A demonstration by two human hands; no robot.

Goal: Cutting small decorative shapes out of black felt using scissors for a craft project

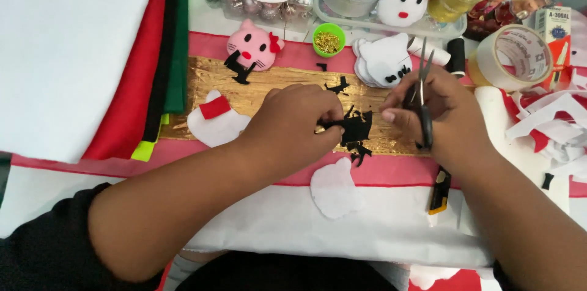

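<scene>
A table (257, 22) covered in red, white and pink felt sheets carries a long strip of gold foil paper (202, 77) across its middle. At the far left lies a big white sheet (67, 46) beside a stack of red, black and green felt (165, 52). The left hand (293, 123) rests over the gold strip, fingers pressed together, pinching a small scrap of black felt (354, 126). The right hand (434, 114) is just beside it, fingers curled around black-handled scissors (423, 92) whose blades point up and away. A roll of tan tape (510, 55) sits at the right. A pink felt cat face (254, 46) lies above the strip, a pile of white cat-face cutouts (385, 58) near it, and a small green cup of gold pins (328, 39) between them.
</scene>
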